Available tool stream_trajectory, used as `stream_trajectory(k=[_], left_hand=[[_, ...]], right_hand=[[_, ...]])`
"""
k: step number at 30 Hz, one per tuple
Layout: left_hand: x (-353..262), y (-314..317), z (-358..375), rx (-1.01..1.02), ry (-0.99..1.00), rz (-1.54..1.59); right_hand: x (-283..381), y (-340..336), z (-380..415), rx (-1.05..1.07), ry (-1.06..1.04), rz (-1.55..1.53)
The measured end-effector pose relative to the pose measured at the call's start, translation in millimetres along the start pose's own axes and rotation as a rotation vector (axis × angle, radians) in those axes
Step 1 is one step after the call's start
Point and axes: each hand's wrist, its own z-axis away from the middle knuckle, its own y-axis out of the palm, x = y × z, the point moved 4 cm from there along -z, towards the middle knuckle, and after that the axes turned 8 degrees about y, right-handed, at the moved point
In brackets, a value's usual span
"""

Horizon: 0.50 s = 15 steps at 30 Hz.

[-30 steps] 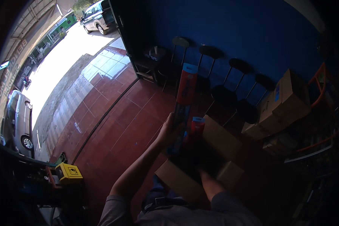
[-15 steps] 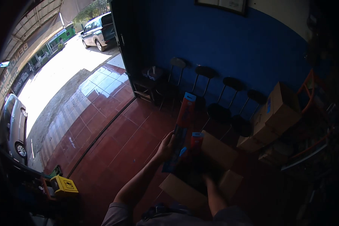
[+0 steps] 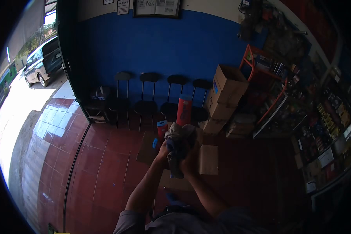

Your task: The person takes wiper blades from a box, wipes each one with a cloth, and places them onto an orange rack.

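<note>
A long, flat red package (image 3: pixel 184 111) with a blue top end stands upright in front of me. A crumpled grey and dark rag (image 3: pixel 179 136) is bunched around its lower part. My left hand (image 3: pixel 163 151) is closed on the package from the left, with its fingers partly hidden by the rag. My right hand (image 3: pixel 190 160) grips the rag from the right side, and its fingers are in shadow. Below both hands sits an open cardboard box (image 3: pixel 209 160) with its flaps spread. Another red package (image 3: pixel 162 128) with a blue hang tab sticks up from the box.
Black chairs (image 3: pixel 149 91) line the blue wall. Stacked cartons (image 3: pixel 227 87) stand beside an orange-framed rack (image 3: pixel 250 64). A display case (image 3: pixel 325 156) with small goods is at the right. To the left, a doorway opens onto a parked car (image 3: pixel 43 64).
My view has turned to the right. My right hand has come up out of the box with the rag and met the package in my left hand.
</note>
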Motion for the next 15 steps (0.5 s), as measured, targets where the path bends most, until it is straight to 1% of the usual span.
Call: stream_trajectory(k=[1,2,3,5,6,7,8,9,10,11,12,13,15], left_hand=[[-0.5,4.4,6.2,0.012,-0.045,0.003],[58.0,-33.0,-13.3,0.296,0.179,0.077],[48.6,-20.0,2.1,0.312,0.168,0.077],[5.1,24.5,44.6,0.117,-0.116,-0.094],[-16.3,46.3,64.2,0.177,0.056,-0.063],[-14.2,50.9,73.7,0.181,0.055,-0.066],[-13.9,51.6,82.1,0.152,0.128,-0.133],[-15.2,50.6,91.5,0.124,0.2,-0.202],[-13.7,48.4,99.7,0.127,0.189,-0.204],[-15.7,47.7,102.4,0.141,0.123,-0.092],[-19.9,46.1,103.1,0.157,0.067,0.018],[-17.6,34.8,99.5,0.163,0.079,0.016],[6.2,6.9,86.0,0.164,-0.009,0.029]], right_hand=[[-5.1,0.5,-6.1,-0.019,0.003,0.005],[-4.5,-4.5,-14.3,-0.137,-0.031,0.135],[-4.4,-10.4,-25.0,-0.253,-0.063,0.267],[-7.5,-24.4,-65.7,-0.384,-0.057,0.26],[-6.1,-34.4,-85.5,-0.427,-0.039,0.231],[-2.2,-43.3,-97.5,-0.467,-0.021,0.198],[6.4,-50.7,-98.4,-0.469,-0.018,0.197],[17.9,-56.4,-95.2,-0.419,-0.066,0.22],[26.3,-61.1,-83.0,-0.367,-0.108,0.246],[27.3,-62.5,-62.0,-0.366,-0.103,0.25],[28.6,-58.4,-36.3,-0.308,-0.09,0.227],[31.1,-53.3,-14.2,-0.253,-0.085,0.202],[26.1,-40.0,31.5,-0.239,-0.181,0.086]])
